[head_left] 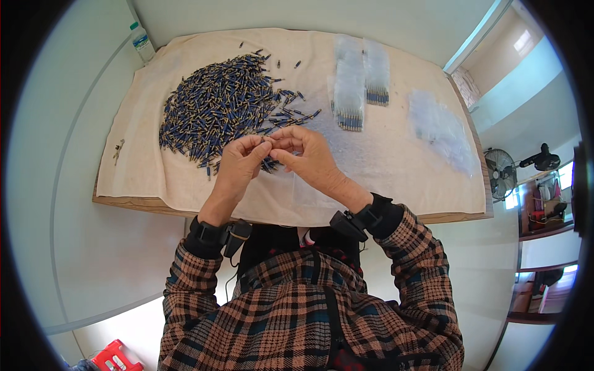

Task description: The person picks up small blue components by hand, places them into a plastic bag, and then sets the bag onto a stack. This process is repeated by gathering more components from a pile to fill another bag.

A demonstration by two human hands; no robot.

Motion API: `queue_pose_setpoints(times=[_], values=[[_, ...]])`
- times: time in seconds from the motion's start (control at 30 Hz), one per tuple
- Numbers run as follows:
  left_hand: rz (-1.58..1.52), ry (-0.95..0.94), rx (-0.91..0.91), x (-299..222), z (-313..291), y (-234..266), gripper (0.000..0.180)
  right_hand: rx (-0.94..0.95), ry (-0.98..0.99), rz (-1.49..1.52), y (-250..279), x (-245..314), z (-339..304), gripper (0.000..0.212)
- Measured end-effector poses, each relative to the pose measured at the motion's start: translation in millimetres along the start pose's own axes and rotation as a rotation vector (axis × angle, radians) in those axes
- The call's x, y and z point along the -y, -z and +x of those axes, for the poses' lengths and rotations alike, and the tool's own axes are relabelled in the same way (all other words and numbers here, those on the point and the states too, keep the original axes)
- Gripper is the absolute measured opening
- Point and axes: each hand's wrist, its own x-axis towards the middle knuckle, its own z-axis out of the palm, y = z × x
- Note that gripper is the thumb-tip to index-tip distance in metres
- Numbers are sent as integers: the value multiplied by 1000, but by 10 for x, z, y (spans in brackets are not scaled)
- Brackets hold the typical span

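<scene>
Both hands meet over the front edge of a large pile of small blue parts with brass-coloured ends [216, 105]. My left hand [240, 162] is closed, thumb and fingertips pinched together. Against it, my right hand [312, 159] is pinched in the same way, its fingertips touching or nearly touching the left ones. Whatever they hold is too small and too covered by the fingers to name. Several loose parts [291, 114] lie just beyond my right hand. A transparent plastic sheet or bag [309, 193] seems to lie under my right wrist.
Two transparent bags, one nearer [350, 93] and one farther [377, 68], hold rows of the parts. More flat plastic bags [440, 130] lie to the right. A cream cloth [402, 191] covers the table. A bottle [142, 42] stands back left; small metal pieces [118, 150] lie at the left.
</scene>
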Motion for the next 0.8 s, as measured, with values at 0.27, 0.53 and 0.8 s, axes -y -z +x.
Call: queue_pose_setpoints(times=[0.27,0.53,0.8], values=[[-9,-27,-12,-24,-218,-158,17,1,-29,131,17,94,-252,30],[-1,-92,10,43,-313,-258,19,-70,-80,171,123,79,-464,29],[-83,-121,39,114,-368,-362,18,-102,-62,260,183,92,-619,22]])
